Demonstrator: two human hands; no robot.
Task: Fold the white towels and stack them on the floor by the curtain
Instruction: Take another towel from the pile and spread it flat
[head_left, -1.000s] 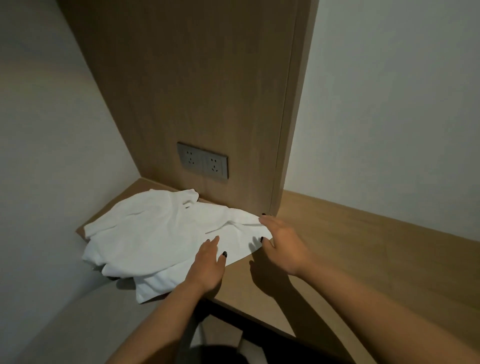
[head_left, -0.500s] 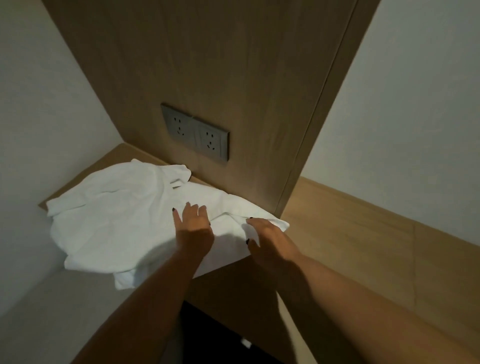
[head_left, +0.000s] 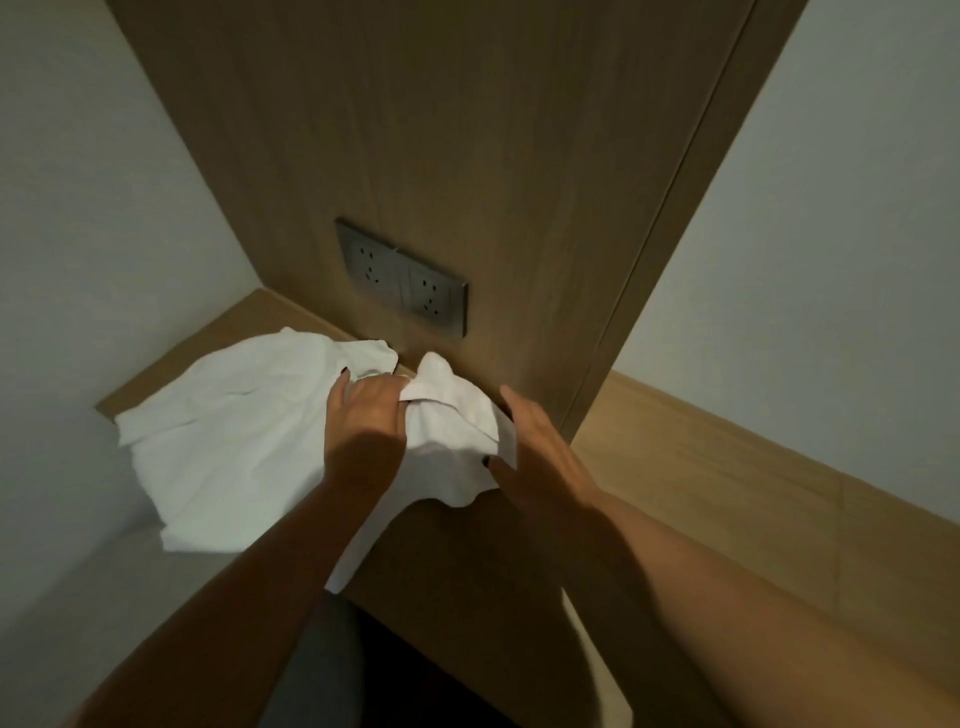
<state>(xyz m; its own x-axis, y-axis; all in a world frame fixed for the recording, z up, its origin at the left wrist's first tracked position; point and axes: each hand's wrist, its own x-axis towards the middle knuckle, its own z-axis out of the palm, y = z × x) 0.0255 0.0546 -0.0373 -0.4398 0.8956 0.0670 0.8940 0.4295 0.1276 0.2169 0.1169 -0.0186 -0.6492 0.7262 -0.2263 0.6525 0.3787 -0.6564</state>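
A crumpled white towel (head_left: 228, 447) lies on a wooden shelf (head_left: 244, 322) in the corner, its front edge hanging over the shelf's lip. My left hand (head_left: 363, 421) sits on the towel's middle with fingers curled into the cloth, bunching it. My right hand (head_left: 530, 457) holds the towel's raised right corner (head_left: 452, 410), thumb under the cloth and fingers behind it. No curtain or floor stack is in view.
A grey double socket plate (head_left: 402, 278) is set in the wooden wall panel (head_left: 467, 130) just behind the towel. The wooden ledge (head_left: 727, 478) runs on to the right along a white wall. A white wall closes the left side.
Both hands have moved further onto the towel and gathered its right part, which now stands lifted and bunched between them instead of lying flat.
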